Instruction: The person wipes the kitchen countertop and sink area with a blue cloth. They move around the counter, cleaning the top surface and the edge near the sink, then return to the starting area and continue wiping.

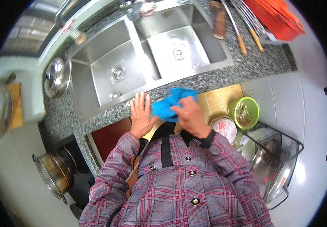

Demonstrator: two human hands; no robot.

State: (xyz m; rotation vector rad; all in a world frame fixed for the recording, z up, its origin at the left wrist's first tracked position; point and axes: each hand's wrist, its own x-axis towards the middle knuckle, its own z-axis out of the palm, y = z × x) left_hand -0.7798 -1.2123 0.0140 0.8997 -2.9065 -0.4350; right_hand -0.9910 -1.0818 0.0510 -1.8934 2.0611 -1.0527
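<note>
My left hand (142, 115) rests with spread fingers on the front edge of the granite counter (106, 120), by the rim of the left basin. It holds nothing, though its thumb lies close to a blue cloth (166, 106). That cloth is bunched under my right hand (191, 116), which grips it at the counter's front edge, somewhat blurred. Just beyond both hands is the stainless steel double sink (152, 83), with a drain in each basin.
Pot lid (58, 78) left of the sink; wooden-handled tools (241, 45) and a red plastic basket (280, 21) at the back right. Below right are a green basket (247, 113), a tub (224, 129) and a wire rack (297, 142). A pot (52, 173) stands lower left.
</note>
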